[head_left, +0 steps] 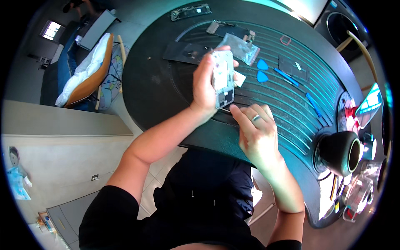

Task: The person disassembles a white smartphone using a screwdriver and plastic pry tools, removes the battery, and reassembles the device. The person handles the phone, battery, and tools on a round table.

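Note:
My left hand holds an opened smartphone body, its pale metal inside facing up and a dark section at its lower end. The fingers wrap round its sides above the table. Close to the phone's bottom edge, my right hand is closed in a pinch; a thin pale sliver shows near its fingertips, too small to name. A dark flat panel lies behind the left hand. Beyond the phone rest a clear plastic bag and a small white piece, partly covered by the fingers.
On the dark ribbed table lie two blue triangular picks, blue pry tools, a dark mat and phone parts. At right stand a black pot, a glass pitcher and a propped-up phone.

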Demonstrator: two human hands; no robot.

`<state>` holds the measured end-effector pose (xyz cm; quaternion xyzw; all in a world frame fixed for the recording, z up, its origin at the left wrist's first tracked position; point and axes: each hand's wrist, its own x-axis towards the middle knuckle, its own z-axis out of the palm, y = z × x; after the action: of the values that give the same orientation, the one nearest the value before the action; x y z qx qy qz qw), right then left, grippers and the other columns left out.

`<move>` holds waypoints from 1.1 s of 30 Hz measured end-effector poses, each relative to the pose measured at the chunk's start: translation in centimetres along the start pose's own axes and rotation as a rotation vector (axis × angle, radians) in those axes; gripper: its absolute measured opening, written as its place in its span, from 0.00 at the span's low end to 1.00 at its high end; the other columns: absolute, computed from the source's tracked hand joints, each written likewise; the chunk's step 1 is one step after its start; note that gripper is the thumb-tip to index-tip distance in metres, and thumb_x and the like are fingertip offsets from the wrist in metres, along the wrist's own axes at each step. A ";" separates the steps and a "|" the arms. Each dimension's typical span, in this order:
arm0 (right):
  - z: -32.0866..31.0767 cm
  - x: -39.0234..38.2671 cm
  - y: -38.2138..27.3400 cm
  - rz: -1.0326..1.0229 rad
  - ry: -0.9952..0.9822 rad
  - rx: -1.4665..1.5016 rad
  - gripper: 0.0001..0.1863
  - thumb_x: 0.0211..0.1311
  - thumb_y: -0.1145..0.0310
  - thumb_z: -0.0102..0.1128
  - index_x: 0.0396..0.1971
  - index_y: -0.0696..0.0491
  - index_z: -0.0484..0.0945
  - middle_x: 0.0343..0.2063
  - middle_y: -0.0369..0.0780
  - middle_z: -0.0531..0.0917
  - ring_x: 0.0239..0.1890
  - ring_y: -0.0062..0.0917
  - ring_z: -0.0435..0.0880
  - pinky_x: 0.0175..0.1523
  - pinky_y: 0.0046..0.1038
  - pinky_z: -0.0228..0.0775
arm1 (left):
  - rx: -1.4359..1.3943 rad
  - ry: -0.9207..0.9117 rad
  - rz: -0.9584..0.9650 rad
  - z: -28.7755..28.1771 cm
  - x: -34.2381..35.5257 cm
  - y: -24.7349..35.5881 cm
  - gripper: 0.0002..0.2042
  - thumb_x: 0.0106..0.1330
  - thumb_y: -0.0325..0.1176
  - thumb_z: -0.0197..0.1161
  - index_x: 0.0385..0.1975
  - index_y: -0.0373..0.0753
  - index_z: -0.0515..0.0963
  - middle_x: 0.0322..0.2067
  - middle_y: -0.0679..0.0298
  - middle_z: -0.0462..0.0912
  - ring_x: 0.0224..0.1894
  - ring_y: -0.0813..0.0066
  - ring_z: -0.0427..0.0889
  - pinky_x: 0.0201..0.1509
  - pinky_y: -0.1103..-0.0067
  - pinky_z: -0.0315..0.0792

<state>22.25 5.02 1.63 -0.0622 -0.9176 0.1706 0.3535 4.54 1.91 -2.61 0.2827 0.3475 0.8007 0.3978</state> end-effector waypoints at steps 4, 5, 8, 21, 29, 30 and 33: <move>0.3 0.0 0.1 -0.077 0.052 -0.027 0.21 0.36 0.78 0.64 0.38 0.64 0.81 0.30 0.37 0.79 0.31 0.24 0.77 0.36 0.27 0.64 | -0.069 -0.017 0.018 -0.2 0.0 0.6 0.30 0.74 0.55 0.39 0.62 0.35 0.64 0.43 0.49 0.79 0.36 0.62 0.82 0.39 0.70 0.78; 0.4 0.0 0.2 -0.097 0.076 -0.020 0.21 0.36 0.78 0.65 0.37 0.64 0.81 0.30 0.38 0.79 0.31 0.24 0.77 0.36 0.26 0.64 | -0.080 -0.021 0.013 -0.2 0.1 0.8 0.29 0.74 0.54 0.39 0.62 0.34 0.64 0.43 0.49 0.79 0.36 0.62 0.82 0.38 0.70 0.78; 0.7 0.0 0.1 -0.144 0.121 0.013 0.19 0.37 0.78 0.66 0.36 0.65 0.82 0.31 0.39 0.80 0.31 0.25 0.78 0.35 0.27 0.67 | -0.054 -0.003 -0.012 0.1 0.0 0.9 0.30 0.74 0.54 0.39 0.62 0.33 0.64 0.43 0.49 0.79 0.36 0.61 0.82 0.38 0.70 0.78; 1.4 -0.5 -0.1 -0.003 0.103 0.087 0.14 0.46 0.81 0.67 0.36 0.63 0.79 0.22 0.39 0.78 0.24 0.28 0.79 0.29 0.28 0.67 | 0.181 -0.160 0.235 0.2 -0.3 1.5 0.32 0.73 0.55 0.38 0.63 0.32 0.63 0.46 0.47 0.78 0.37 0.61 0.82 0.41 0.70 0.77; 1.4 -0.7 -0.6 0.112 0.063 0.045 0.10 0.53 0.74 0.67 0.23 0.56 0.72 0.14 0.37 0.71 0.15 0.28 0.72 0.24 0.29 0.65 | 0.130 -0.119 0.266 0.8 -0.5 1.5 0.27 0.75 0.50 0.39 0.60 0.32 0.66 0.43 0.48 0.80 0.35 0.66 0.82 0.42 0.74 0.77; 1.4 -0.7 -0.6 0.127 0.060 0.051 0.12 0.54 0.73 0.67 0.21 0.55 0.70 0.13 0.37 0.71 0.14 0.28 0.71 0.23 0.29 0.64 | 0.131 -0.115 0.266 0.9 -0.5 1.4 0.27 0.75 0.50 0.39 0.60 0.32 0.66 0.43 0.48 0.80 0.35 0.66 0.82 0.42 0.74 0.77; 1.4 -0.9 -0.9 0.160 0.013 0.006 0.17 0.58 0.70 0.66 0.17 0.52 0.66 0.10 0.36 0.69 0.10 0.29 0.69 0.21 0.30 0.63 | 0.151 -0.143 0.244 0.6 -0.4 1.3 0.33 0.72 0.56 0.38 0.63 0.32 0.63 0.45 0.47 0.78 0.37 0.60 0.82 0.41 0.69 0.77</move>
<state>21.97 3.61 0.45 -0.1353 -0.9070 0.2006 0.3448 4.59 1.23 -1.33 0.4082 0.3408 0.7925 0.2988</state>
